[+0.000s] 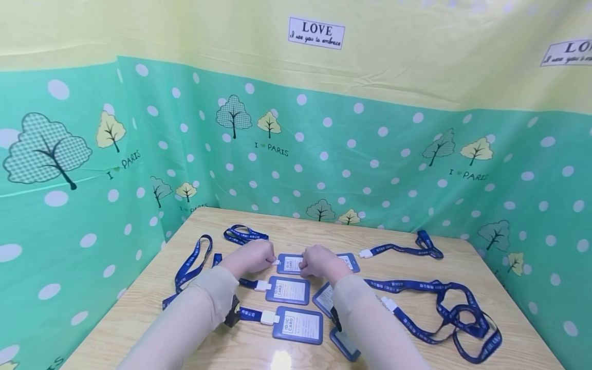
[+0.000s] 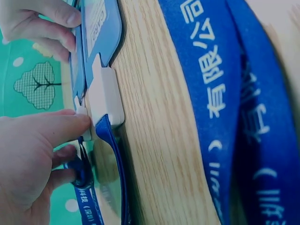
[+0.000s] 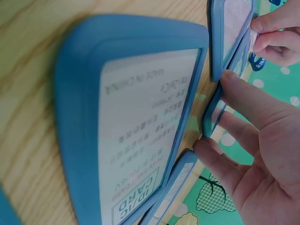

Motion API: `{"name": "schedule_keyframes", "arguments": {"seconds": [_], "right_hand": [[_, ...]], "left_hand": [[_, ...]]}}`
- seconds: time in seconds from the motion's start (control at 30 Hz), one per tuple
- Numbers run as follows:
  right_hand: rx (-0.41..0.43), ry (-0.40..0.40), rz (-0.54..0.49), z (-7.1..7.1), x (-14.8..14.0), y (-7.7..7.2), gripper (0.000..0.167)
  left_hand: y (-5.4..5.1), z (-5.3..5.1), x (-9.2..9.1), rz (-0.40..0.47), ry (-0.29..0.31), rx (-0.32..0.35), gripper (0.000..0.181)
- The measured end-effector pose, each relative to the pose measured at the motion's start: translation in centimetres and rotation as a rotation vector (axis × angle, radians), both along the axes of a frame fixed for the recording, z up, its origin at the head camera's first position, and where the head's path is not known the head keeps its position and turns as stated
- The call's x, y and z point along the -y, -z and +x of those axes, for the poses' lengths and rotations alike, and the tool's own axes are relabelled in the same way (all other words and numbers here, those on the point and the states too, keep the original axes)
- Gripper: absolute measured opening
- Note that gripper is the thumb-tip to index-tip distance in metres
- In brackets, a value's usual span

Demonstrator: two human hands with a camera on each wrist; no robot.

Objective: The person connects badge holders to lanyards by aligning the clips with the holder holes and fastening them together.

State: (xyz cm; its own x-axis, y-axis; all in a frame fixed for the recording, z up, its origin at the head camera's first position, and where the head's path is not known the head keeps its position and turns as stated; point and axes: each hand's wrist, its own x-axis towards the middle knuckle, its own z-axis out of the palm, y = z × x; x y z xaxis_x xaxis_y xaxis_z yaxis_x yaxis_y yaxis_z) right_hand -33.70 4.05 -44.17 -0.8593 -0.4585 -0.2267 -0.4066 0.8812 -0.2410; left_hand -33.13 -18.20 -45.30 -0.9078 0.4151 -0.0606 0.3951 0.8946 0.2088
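My left hand (image 1: 258, 255) pinches the small white clip (image 2: 82, 123) of a blue lanyard (image 1: 242, 234), at the left end of the farthest blue badge holder (image 1: 290, 264). On that holder's right end, my right hand (image 1: 319, 260) holds it by thumb and fingers. In the right wrist view the right hand (image 3: 267, 150) partly covers the holder. A second far badge holder (image 1: 350, 262) lies behind the right hand. Nearer, two badge holders (image 1: 289, 291) (image 1: 298, 325) with white clips (image 1: 263, 285) lie in a column below the hands.
At right lie a looped blue lanyard (image 1: 467, 313) and a shorter one (image 1: 407, 250) with a white clip. Two more badge holders (image 1: 324, 298) (image 1: 344, 343) are partly hidden by the right forearm. Another lanyard (image 1: 187, 270) curls at left. A patterned curtain (image 1: 324, 169) surrounds the wooden table (image 1: 139, 318).
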Motion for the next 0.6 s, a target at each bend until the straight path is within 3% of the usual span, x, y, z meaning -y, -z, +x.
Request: {"name": "schedule_keyframes", "arguments": {"seconds": [0.23, 0.6], "right_hand": [[0.012, 0.013, -0.023, 0.03, -0.03, 0.05, 0.019], [0.019, 0.004, -0.03, -0.02, -0.15, 0.05, 0.02]], "left_hand": [[-0.09, -0.17, 0.01, 0.037, 0.007, 0.046, 0.006], [0.28, -0.27, 0.12, 0.029, 0.005, 0.032, 0.006]]}}
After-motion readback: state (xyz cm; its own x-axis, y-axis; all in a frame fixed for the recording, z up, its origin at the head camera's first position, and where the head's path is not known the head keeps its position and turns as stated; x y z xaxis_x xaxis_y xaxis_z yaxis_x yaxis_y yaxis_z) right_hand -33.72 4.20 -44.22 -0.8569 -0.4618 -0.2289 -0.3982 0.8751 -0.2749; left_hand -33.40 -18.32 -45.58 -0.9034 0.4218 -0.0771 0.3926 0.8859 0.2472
